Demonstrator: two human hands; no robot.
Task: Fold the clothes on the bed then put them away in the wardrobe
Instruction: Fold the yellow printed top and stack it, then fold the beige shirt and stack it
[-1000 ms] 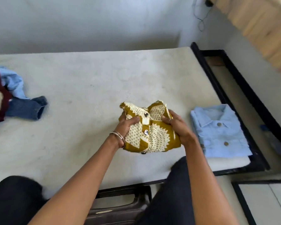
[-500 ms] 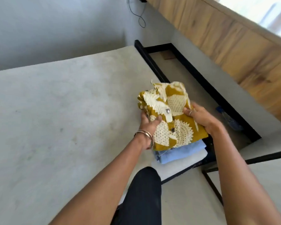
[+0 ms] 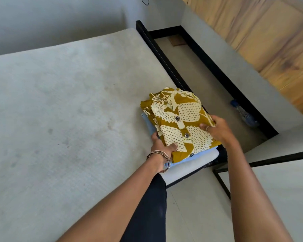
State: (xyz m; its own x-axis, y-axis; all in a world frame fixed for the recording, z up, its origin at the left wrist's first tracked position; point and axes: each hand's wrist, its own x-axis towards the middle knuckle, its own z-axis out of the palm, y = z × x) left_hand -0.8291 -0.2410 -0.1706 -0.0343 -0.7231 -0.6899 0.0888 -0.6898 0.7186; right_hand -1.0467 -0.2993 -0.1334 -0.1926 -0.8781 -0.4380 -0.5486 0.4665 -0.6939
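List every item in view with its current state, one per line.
Mustard patterned shirt: folded, buttoned, lying on top of the blue shirt.
Light blue shirt: folded, at the mattress corner, mostly covered.
Left hand: grips the mustard shirt's near left edge.
Right hand: holds its right edge.
Mattress: bare, lightly stained.

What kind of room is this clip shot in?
Most likely a bedroom: a bare mattress sits in a black bed frame, and two folded shirts, a mustard one on a blue one, lie stacked at its corner. Wood panelling runs alongside.
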